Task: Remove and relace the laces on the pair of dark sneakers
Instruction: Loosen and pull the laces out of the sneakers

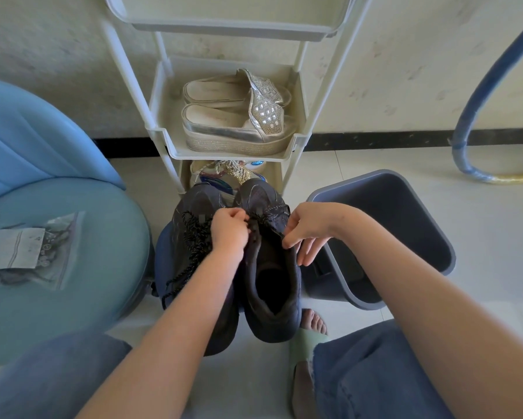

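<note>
Rack (287, 173) blocks ahead; bin (405, 207) crowds right; floor (480, 237) beyond lies open.

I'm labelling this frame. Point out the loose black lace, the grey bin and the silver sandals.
loose black lace (193, 246): head view, middle of its coils.
grey bin (399, 222): head view, inner wall.
silver sandals (233, 140): head view, nearer sandal's platform sole.

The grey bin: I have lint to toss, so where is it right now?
In the head view, the grey bin sits on the floor at the person's right, beside the right-hand sneaker, near the right hand.
</note>
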